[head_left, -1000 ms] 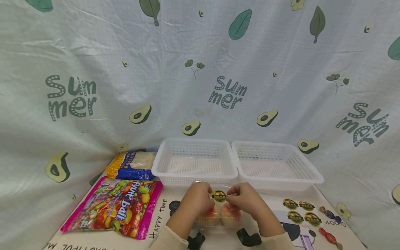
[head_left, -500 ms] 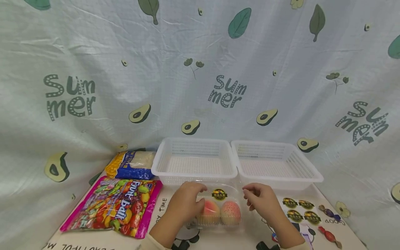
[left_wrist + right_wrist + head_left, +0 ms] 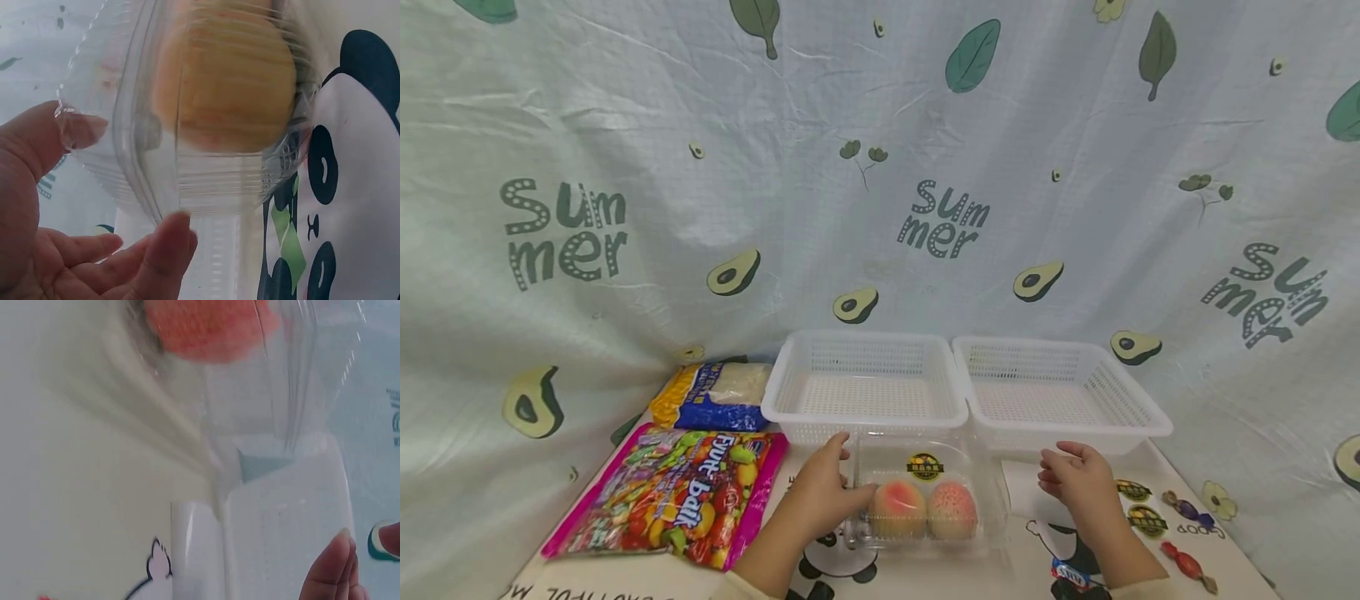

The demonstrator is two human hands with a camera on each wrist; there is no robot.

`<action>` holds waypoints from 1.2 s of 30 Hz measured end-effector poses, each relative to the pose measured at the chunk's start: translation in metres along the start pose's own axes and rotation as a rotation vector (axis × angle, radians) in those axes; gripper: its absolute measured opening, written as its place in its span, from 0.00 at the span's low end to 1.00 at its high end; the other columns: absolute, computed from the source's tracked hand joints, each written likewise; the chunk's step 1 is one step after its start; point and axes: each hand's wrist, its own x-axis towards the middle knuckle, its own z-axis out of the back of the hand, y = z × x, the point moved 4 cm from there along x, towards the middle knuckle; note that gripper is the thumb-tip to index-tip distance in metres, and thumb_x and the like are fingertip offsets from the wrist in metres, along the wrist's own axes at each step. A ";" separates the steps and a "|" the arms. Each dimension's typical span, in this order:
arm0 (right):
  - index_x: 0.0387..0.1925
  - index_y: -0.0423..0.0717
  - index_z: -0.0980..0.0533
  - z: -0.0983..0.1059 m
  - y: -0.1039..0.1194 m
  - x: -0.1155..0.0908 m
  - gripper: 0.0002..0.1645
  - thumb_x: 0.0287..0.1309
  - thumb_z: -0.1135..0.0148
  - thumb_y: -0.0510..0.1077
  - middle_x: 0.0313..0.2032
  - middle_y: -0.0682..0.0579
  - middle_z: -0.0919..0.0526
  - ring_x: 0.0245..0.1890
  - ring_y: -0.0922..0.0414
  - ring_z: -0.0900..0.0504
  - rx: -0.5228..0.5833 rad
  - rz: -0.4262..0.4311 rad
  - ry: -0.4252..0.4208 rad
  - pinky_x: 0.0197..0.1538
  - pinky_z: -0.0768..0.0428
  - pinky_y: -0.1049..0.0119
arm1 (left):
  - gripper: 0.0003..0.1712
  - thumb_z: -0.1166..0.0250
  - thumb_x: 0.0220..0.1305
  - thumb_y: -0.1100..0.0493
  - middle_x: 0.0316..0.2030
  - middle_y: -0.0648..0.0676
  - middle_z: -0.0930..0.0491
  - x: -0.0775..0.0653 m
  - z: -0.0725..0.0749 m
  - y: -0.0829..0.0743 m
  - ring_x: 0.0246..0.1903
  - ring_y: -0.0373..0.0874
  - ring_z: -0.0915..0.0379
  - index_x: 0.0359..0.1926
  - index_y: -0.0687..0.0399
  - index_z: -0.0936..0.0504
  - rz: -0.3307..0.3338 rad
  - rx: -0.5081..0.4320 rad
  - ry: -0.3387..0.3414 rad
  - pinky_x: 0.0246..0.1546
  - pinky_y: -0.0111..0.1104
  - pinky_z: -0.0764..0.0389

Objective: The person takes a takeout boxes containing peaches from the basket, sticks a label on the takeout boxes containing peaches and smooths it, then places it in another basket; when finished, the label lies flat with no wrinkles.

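A clear plastic clamshell box (image 3: 917, 500) with two peaches sits mid-table, its lid down. A black-and-gold round sticker (image 3: 925, 467) is on the lid above the peaches (image 3: 898, 508). My left hand (image 3: 820, 492) is at the box's left side, thumb stretched to the lid. In the left wrist view the thumb overlaps the lid's edge and the fingers (image 3: 165, 250) lie loose near the rim. My right hand (image 3: 1082, 483) is apart from the box, holding nothing, fingers slightly bent over a white sheet (image 3: 1030, 487). It covers some of the round stickers (image 3: 1147, 521) to its right.
Two white plastic baskets (image 3: 865, 421) stand behind the box, side by side. At left lie a pink-edged Fruit Balk candy bag (image 3: 677, 500) and a blue-yellow packet (image 3: 722, 396). Wrapped candies, one red (image 3: 1187, 567), one purple (image 3: 1187, 510), lie at right.
Both hands were together at the lid's sticker. The right hand has moved away to the right, toward the other stickers. The left hand has drawn back to the box's left side.
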 end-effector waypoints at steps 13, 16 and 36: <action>0.76 0.35 0.45 0.038 -0.010 0.029 0.42 0.75 0.46 0.57 0.51 0.44 0.24 0.40 0.63 0.17 0.092 -0.107 -0.133 0.47 0.14 0.72 | 0.53 0.22 0.56 0.48 0.46 0.62 0.16 0.000 0.002 0.013 0.31 0.47 0.17 0.73 0.69 0.38 0.146 -0.220 0.152 0.30 0.41 0.11; 0.72 0.38 0.40 0.041 -0.010 0.034 0.38 0.75 0.46 0.59 0.49 0.48 0.23 0.43 0.62 0.17 0.146 -0.116 -0.126 0.50 0.15 0.72 | 0.51 0.24 0.58 0.48 0.41 0.59 0.15 0.000 0.002 0.015 0.31 0.46 0.16 0.72 0.72 0.37 0.168 -0.244 0.183 0.31 0.42 0.11; 0.57 0.46 0.33 0.040 -0.006 0.050 0.17 0.79 0.53 0.52 0.32 0.57 0.15 0.38 0.64 0.11 0.397 -0.160 -0.057 0.50 0.15 0.72 | 0.25 0.28 0.63 0.44 0.38 0.56 0.19 -0.001 -0.007 0.030 0.25 0.43 0.18 0.44 0.62 0.21 0.268 -0.319 0.266 0.28 0.36 0.13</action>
